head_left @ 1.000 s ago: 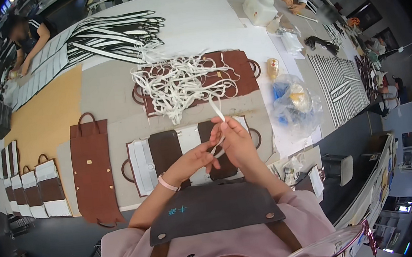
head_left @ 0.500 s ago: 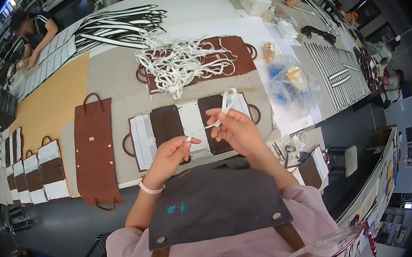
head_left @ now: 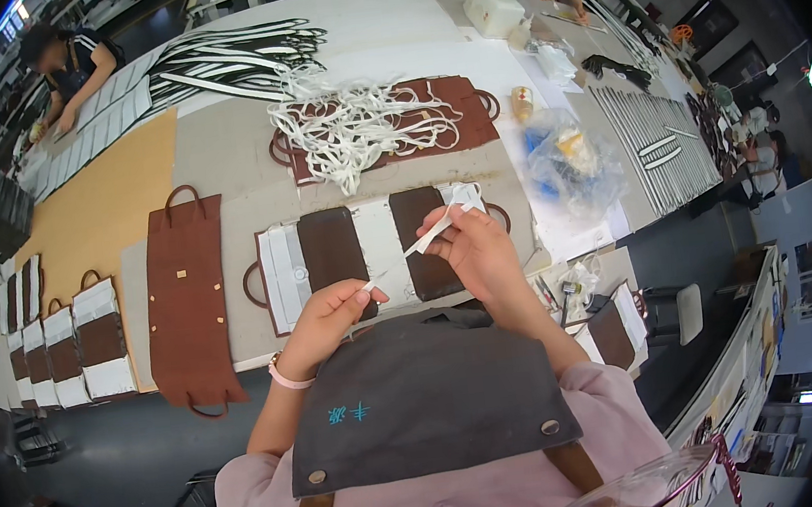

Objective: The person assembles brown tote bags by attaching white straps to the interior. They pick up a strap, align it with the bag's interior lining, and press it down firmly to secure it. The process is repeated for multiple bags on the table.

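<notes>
Between thumb and fingers, my right hand [head_left: 484, 257] pinches a narrow white strip [head_left: 430, 237] that angles down toward the left. My left hand [head_left: 326, 319] is closed on a small white strip end [head_left: 369, 286] at its fingertips. Whether the two white pieces are one strip cannot be seen. Both hands are above an opened-out bag panel [head_left: 378, 229] with a white middle, dark brown bands and a handle at each side. Beyond it, a tangled heap of white strips [head_left: 344, 136] lies on a reddish-brown bag panel [head_left: 466, 114].
To the left lies another reddish-brown bag panel [head_left: 186, 306], beside several part-made bags [head_left: 101, 335]. Clear plastic bags [head_left: 575, 161] and a bottle [head_left: 522, 103] are to the right, with rows of grey strips [head_left: 652, 143] farther over. Two people work across the table.
The white strip's loop above my right hand has come down, and the strip now lies straighter in the fingers. My left hand has shifted slightly downward.
</notes>
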`<act>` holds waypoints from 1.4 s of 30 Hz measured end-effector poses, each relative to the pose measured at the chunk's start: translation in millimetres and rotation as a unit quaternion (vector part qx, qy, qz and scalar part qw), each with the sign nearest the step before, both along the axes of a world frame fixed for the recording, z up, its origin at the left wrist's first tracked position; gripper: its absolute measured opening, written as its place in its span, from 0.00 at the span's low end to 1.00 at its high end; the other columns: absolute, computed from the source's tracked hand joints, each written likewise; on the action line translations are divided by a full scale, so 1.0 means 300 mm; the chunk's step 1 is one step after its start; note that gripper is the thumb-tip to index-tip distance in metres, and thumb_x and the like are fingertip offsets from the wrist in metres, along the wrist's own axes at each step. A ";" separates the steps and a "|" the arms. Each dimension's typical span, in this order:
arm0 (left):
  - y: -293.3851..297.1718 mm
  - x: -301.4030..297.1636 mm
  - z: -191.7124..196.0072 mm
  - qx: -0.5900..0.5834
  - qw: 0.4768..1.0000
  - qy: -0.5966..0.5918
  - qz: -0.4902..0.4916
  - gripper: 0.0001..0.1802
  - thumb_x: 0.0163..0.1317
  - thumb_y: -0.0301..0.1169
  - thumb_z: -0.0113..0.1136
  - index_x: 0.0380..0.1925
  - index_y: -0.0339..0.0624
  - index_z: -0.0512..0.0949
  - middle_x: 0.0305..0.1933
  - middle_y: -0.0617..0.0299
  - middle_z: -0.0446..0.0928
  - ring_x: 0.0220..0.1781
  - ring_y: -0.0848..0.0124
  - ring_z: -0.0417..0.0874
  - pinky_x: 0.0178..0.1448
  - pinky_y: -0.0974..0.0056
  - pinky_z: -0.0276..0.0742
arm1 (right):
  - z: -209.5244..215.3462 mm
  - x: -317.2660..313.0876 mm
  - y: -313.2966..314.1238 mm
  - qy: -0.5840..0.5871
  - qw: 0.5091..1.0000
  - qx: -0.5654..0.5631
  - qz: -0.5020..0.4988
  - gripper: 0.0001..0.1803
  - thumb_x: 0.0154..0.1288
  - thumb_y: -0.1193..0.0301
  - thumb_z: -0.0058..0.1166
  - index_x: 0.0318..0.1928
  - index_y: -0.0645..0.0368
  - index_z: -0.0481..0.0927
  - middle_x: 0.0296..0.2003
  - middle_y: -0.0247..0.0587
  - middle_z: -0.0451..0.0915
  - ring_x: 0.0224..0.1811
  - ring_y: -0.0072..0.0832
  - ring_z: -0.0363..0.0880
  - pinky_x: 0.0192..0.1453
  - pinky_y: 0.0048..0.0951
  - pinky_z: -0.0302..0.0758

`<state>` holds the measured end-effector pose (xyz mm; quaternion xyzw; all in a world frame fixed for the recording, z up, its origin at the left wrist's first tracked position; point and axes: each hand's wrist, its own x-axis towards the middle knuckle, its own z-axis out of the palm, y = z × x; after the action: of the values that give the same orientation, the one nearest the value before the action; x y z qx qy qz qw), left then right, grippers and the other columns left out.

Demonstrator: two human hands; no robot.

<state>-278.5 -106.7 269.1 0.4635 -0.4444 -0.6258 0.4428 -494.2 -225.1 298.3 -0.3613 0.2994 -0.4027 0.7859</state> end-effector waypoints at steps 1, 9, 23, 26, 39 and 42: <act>-0.004 0.002 0.007 -0.002 1.000 -0.003 -0.014 0.13 0.76 0.33 0.49 0.44 0.40 0.82 0.23 0.77 0.62 0.27 0.85 0.58 0.32 0.75 0.56 | -0.021 -0.004 -0.015 -0.007 1.000 -0.006 -0.011 0.16 0.78 0.65 0.44 0.45 0.65 0.79 0.38 0.42 0.82 0.42 0.29 0.80 0.48 0.35 0.77; -0.017 0.043 -0.011 0.029 0.998 0.050 0.004 0.14 0.75 0.35 0.49 0.40 0.40 0.82 0.22 0.76 0.61 0.25 0.84 0.57 0.31 0.74 0.56 | -0.043 -0.018 -0.079 -0.010 0.998 0.020 -0.060 0.09 0.74 0.70 0.49 0.43 0.62 0.79 0.37 0.40 0.81 0.41 0.30 0.79 0.50 0.36 0.77; -0.018 0.158 -0.155 0.069 0.995 -0.024 0.066 0.13 0.74 0.34 0.53 0.43 0.36 0.83 0.26 0.74 0.68 0.30 0.83 0.65 0.38 0.75 0.63 | -0.144 -0.364 -0.263 -0.041 0.968 0.018 -0.246 0.11 0.76 0.70 0.46 0.51 0.63 0.74 0.19 0.23 0.60 0.20 0.14 0.55 0.26 0.22 0.59; -0.044 0.181 -0.156 0.076 0.993 -0.071 0.049 0.13 0.72 0.35 0.56 0.40 0.36 0.83 0.26 0.71 0.71 0.30 0.81 0.67 0.37 0.73 0.65 | -0.134 -0.331 -0.240 0.236 0.910 -0.119 -0.319 0.12 0.77 0.69 0.44 0.52 0.63 0.74 0.17 0.20 0.57 0.18 0.11 0.51 0.23 0.20 0.53; -0.130 0.281 -0.202 0.083 0.995 -0.045 0.017 0.08 0.68 0.31 0.61 0.35 0.36 0.83 0.30 0.70 0.78 0.32 0.81 0.72 0.36 0.73 0.69 | -0.199 -0.117 -0.269 0.359 0.873 -0.148 0.296 0.08 0.68 0.71 0.57 0.34 0.62 0.82 0.27 0.28 0.80 0.31 0.15 0.73 0.36 0.23 0.70; -0.096 0.346 -0.268 0.133 0.987 -0.081 0.041 0.08 0.68 0.30 0.61 0.36 0.36 0.83 0.30 0.69 0.78 0.33 0.80 0.72 0.38 0.73 0.70 | -0.247 -0.212 -0.375 0.421 0.843 -0.100 0.321 0.09 0.68 0.70 0.58 0.33 0.62 0.82 0.27 0.27 0.80 0.31 0.14 0.72 0.36 0.23 0.70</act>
<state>-174.8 -135.4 188.5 0.5851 -0.3724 -0.6211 0.3651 -557.6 -337.7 224.2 -0.6486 0.4265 0.0352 0.6294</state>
